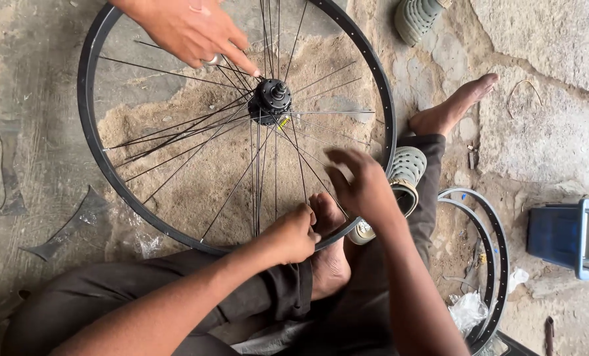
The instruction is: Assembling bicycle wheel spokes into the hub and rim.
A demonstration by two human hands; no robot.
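Head view: black spoked bicycle wheel rim (90,132) lies flat on sandy ground. Left hand (293,234) pinches closed on a thin spoke near the rim; right hand (360,184), blurred, hovers half-open just above the rim, empty.

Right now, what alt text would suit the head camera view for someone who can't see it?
A seated person's left hand grips the near edge of a black bicycle rim lying flat on sandy ground, while the right hand hovers open above its spokes. Another person's hand points at the hub. A second rim and a blue box lie nearby.
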